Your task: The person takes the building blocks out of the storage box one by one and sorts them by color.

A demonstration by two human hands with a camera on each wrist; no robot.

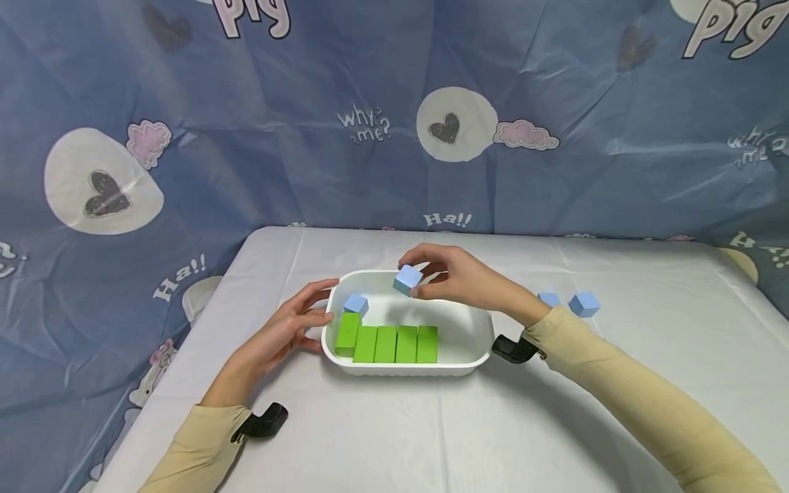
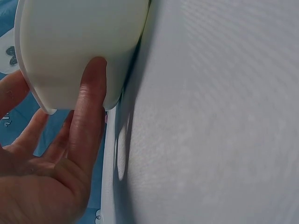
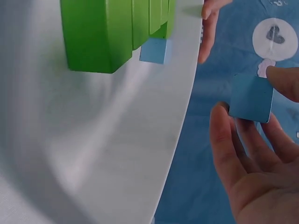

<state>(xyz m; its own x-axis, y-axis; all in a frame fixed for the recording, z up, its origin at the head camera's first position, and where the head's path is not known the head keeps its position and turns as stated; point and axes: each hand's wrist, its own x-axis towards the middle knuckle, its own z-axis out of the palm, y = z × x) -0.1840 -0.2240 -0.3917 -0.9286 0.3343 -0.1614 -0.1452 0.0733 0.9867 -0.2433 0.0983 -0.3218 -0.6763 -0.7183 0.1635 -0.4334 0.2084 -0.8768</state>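
Over the white tub [image 1: 456, 335], my right hand [image 1: 456, 274] pinches a light blue cube [image 1: 407, 280] between thumb and fingers. The same cube [image 3: 251, 98] shows in the right wrist view, with the thumb on one side and fingertips on the other. My left hand [image 1: 286, 325] rests at the tub's left end, fingers spread along the rim and outer wall. In the left wrist view one straight finger [image 2: 88, 112] presses the wall. Inside the tub several green blocks [image 1: 386, 344] stand in a row along the near side, with another blue cube [image 1: 356, 305] behind the leftmost.
Two more blue cubes lie on the white-covered table [image 1: 370, 438] right of the tub: one cube [image 1: 584, 304] in full view, another cube [image 1: 548, 299] partly hidden by the right forearm. A blue printed cloth [image 1: 370, 178] hangs behind the table.
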